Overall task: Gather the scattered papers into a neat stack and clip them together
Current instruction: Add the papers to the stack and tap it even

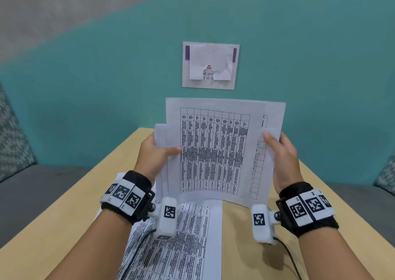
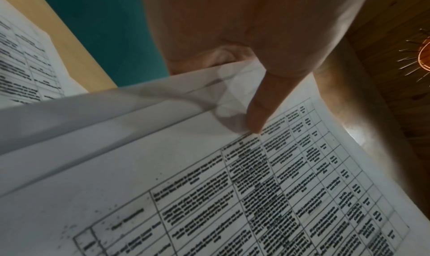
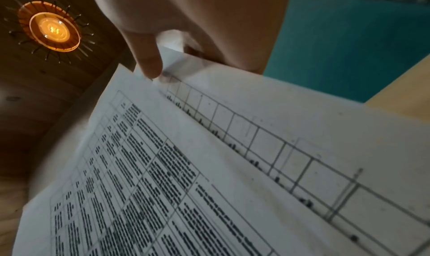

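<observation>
I hold a bundle of white papers [image 1: 215,151] printed with black tables upright above the wooden table [image 1: 64,226]. The sheets are offset, their edges not aligned. My left hand [image 1: 159,149] grips the bundle's left edge, thumb [image 2: 258,116] on the front sheet [image 2: 209,186]. At the right edge my right hand [image 1: 280,151] grips the sheets [image 3: 209,168], its thumb [image 3: 149,63] on the front. One more printed sheet [image 1: 183,243] lies flat on the table below my wrists. No clip is in view.
A teal wall [image 1: 85,87] rises behind the table, with a white notice [image 1: 210,66] fixed to it. Grey seating [image 1: 32,185] runs along both sides. A cable [image 1: 288,258] trails from my right wrist camera. A round ceiling lamp [image 3: 52,27] glows overhead.
</observation>
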